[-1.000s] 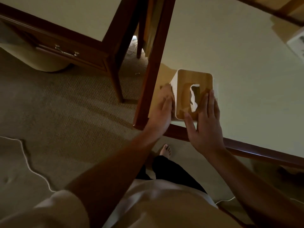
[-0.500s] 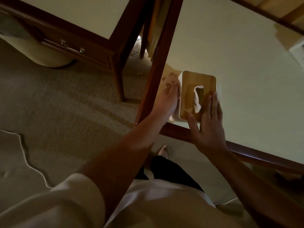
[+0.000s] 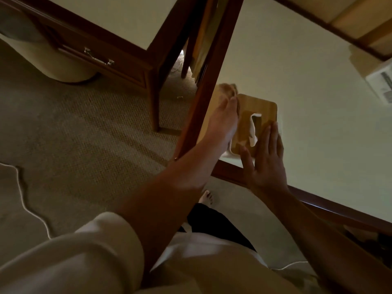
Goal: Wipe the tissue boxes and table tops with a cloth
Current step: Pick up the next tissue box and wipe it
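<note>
A white tissue box with a wooden lid stands near the front left corner of the pale table top, a tissue poking out of its slot. My left hand lies along the box's left side and presses a tan cloth against it; the cloth shows past my fingertips at the box's far left corner. My right hand rests flat on the near right part of the lid, fingers together and stretched out, steadying the box.
The table has a dark wooden rim. A second table with a drawer handle stands to the left. A white device sits at the table's right edge. A cord lies on the carpet, and my bare foot shows below.
My left hand has slid with the cloth along the box's left side, away from me toward its far corner. My right hand has stayed on the lid.
</note>
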A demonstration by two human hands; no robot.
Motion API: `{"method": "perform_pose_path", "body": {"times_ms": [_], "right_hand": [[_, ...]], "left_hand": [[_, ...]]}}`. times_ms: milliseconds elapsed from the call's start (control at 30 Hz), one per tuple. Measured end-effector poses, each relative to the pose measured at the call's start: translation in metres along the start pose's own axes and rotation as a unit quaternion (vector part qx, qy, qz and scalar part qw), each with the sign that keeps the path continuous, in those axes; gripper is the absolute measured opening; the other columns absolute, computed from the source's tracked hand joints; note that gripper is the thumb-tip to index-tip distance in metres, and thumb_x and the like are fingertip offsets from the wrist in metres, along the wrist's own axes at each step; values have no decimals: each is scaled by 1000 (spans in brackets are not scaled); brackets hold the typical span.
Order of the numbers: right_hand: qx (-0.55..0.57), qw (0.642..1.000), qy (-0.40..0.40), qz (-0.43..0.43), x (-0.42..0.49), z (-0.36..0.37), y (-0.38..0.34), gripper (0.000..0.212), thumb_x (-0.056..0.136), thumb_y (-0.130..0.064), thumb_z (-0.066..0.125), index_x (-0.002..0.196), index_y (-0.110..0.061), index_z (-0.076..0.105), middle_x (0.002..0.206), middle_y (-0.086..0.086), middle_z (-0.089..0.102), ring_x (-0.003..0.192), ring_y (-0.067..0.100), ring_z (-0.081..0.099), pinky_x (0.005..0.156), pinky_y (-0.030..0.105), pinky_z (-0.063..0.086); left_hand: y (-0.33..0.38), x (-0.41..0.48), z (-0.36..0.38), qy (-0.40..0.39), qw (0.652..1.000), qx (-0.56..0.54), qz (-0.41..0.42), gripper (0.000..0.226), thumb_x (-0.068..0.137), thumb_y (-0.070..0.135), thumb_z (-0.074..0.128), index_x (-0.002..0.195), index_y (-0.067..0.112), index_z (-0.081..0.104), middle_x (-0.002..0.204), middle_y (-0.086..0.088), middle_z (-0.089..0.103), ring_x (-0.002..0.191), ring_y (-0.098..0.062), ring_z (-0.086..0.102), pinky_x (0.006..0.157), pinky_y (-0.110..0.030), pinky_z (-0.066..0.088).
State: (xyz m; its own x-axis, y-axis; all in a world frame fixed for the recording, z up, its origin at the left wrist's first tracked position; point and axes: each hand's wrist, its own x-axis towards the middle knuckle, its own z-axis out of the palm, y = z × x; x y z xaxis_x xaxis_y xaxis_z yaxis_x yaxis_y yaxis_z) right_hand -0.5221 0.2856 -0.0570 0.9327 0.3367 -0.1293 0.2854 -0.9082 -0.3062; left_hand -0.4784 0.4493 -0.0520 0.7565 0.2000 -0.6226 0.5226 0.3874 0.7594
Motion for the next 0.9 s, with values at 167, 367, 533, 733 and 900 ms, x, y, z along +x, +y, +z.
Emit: {"method": "perform_pose_path", "body": {"times_ms": [167, 367, 533, 733, 900], "right_hand": [[-9, 1000, 0, 11, 0, 1, -3, 88, 105, -62, 27, 165, -5, -3, 174, 12, -12, 161, 29, -8, 130, 54, 12], [-47, 999, 3, 1, 3, -6, 0, 91, 101, -70, 26, 166, -9, 5, 175, 12, 0, 161, 34, 7, 128, 59, 18], [-54, 995, 62, 56, 6, -15, -25, 98, 88, -78, 40, 159, -13, 25, 170, 10, 27, 153, 35, 28, 124, 60, 21], [-31, 997, 45, 57, 12, -22, -36, 115, 80, -84, 57, 163, -20, 9, 168, 7, 27, 152, 35, 31, 122, 60, 24], [-20, 997, -58, 40, 13, -41, -30, 128, 65, -76, 53, 166, -24, -5, 174, 5, 12, 160, 28, 14, 129, 56, -1]], "left_hand": [[-45, -62, -17, -12, 987, 86, 134, 41, 111, 51, 38, 129, 25, 64, 103, -1, 77, 92, -14, 76, 85, -49, 63], [-67, -74, -42, 37, 997, 51, 45, 36, 110, 44, 44, 112, 21, 72, 93, 1, 78, 87, -11, 76, 84, -43, 61], [-55, -69, -70, 116, 982, -134, -68, 39, 107, 53, 47, 106, 25, 75, 104, -1, 74, 102, -18, 68, 85, -43, 50], [-55, -67, -77, 87, 983, -156, 33, 28, 101, 43, 66, 122, 26, 70, 109, 2, 76, 105, -22, 74, 89, -51, 63], [-58, -68, -71, 119, 971, -204, 46, 28, 101, 20, 64, 128, 27, 65, 120, 0, 72, 110, -19, 71, 85, -38, 63]]}}
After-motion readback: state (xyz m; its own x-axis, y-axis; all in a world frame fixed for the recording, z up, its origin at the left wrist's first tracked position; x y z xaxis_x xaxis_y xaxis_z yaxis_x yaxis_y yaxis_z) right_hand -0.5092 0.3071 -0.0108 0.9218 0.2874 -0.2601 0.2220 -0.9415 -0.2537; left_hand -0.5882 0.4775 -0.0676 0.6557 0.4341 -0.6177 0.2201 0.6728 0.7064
